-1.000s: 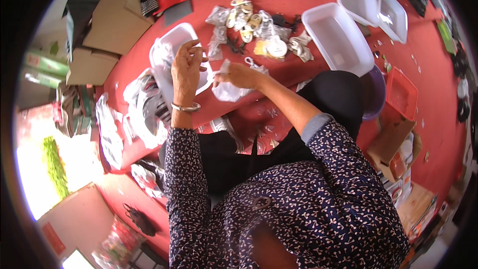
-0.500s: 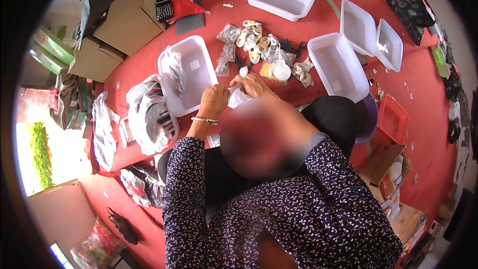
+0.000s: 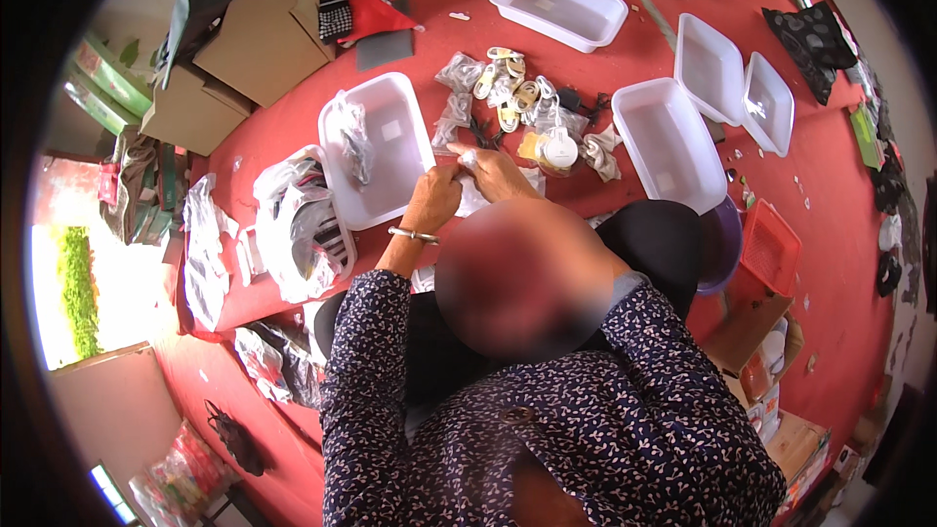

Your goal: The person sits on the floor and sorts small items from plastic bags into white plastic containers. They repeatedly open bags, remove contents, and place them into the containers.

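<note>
left hand [image 3: 432,200] and right hand [image 3: 496,174] both pinching a small clear plastic bag [image 3: 471,197] mid-frame | white tray [image 3: 383,151] just left of them | bagged cable pile [image 3: 508,96] above on red tabletop [image 3: 830,176]

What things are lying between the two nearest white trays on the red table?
In the head view, between the left white tray and the right white tray lie coiled cables in clear bags.

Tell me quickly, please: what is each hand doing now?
Left hand: closed, pinching the clear plastic bag.
Right hand: closed on the same bag.
</note>
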The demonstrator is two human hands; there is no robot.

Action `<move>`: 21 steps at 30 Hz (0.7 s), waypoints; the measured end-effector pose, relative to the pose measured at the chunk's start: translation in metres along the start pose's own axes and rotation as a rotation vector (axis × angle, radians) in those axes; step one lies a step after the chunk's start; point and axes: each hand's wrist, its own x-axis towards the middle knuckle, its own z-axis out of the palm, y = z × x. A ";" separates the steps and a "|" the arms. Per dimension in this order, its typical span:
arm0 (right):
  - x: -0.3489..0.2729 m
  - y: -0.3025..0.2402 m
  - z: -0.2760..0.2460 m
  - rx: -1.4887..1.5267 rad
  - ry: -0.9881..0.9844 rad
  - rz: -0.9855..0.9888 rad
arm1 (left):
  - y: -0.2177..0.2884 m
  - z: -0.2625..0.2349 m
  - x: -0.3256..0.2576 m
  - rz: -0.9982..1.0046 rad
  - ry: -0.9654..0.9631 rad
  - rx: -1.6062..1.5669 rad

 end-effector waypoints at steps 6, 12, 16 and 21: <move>-0.001 0.041 0.007 -0.104 0.030 0.100 | 0.004 0.008 0.003 0.065 -0.097 0.126; -0.002 0.024 -0.004 -0.203 -0.176 0.067 | 0.001 0.014 -0.003 0.023 -0.111 0.085; 0.004 0.022 -0.010 0.324 -0.217 0.494 | -0.011 0.010 0.004 0.157 -0.129 0.087; -0.002 0.000 -0.024 0.288 -0.086 0.348 | -0.003 -0.007 0.003 -0.499 -0.132 -0.755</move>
